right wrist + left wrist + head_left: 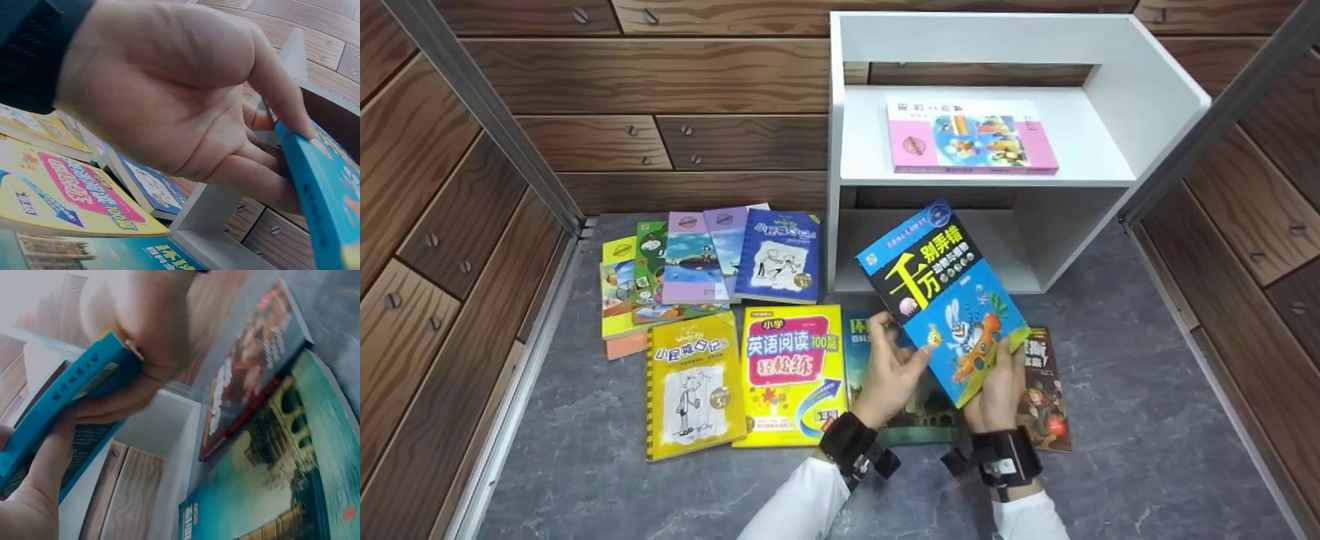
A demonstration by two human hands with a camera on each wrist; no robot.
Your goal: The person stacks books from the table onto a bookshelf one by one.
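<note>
Both hands hold a blue paperback book with a cartoon rabbit and carrot on its cover, tilted above the floor in front of the white shelf. My left hand grips its left edge, thumb on the cover. At the lower right corner, my right hand pinches the book between thumb and fingers; in the right wrist view the thumb lies over the blue book's edge. The left wrist view shows its blue spine and fingers behind it. Under the hands lies a teal-green book, partly hidden.
A white two-level shelf stands at the back, a pink book lying on its upper board. Left of the hands are a yellow book, a spiral-patterned yellow book, a blue book and several overlapping books. A brown book lies right.
</note>
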